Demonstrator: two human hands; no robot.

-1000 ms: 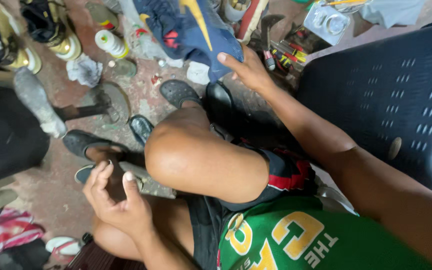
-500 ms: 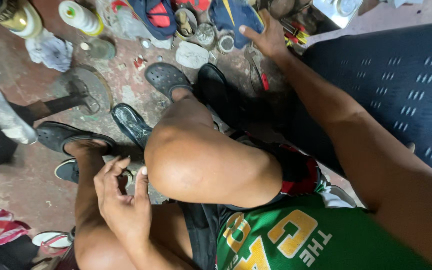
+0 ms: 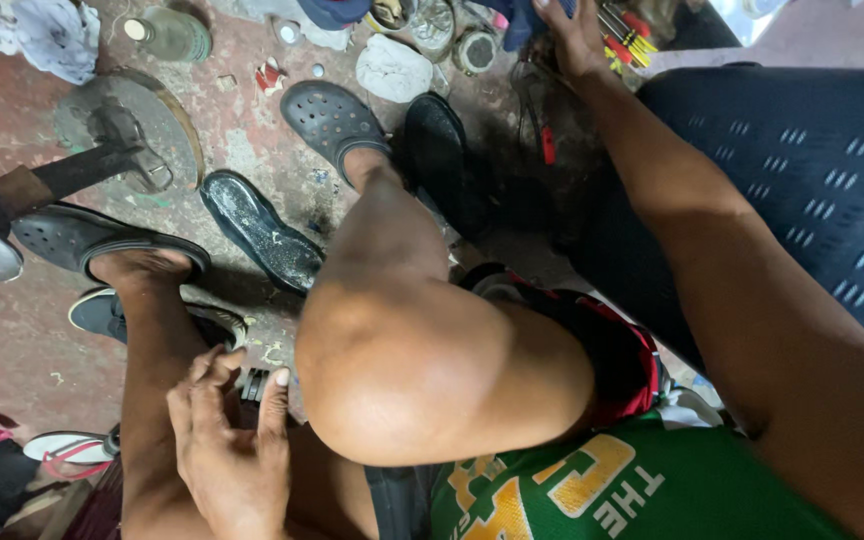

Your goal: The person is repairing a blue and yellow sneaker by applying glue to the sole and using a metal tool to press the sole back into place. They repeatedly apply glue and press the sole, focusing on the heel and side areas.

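Seated person, seen from above: green sleeveless jersey (image 3: 592, 490) with yellow, white-edged lettering; black shorts (image 3: 612, 350) with red and white trim just above the jersey; dark perforated clogs (image 3: 332, 120) on both feet; arms and legs bare.

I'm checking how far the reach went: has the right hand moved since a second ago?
Yes. The right hand has gone further out from the body, from the floor just past the black shoe to the clutter of tools beyond it.
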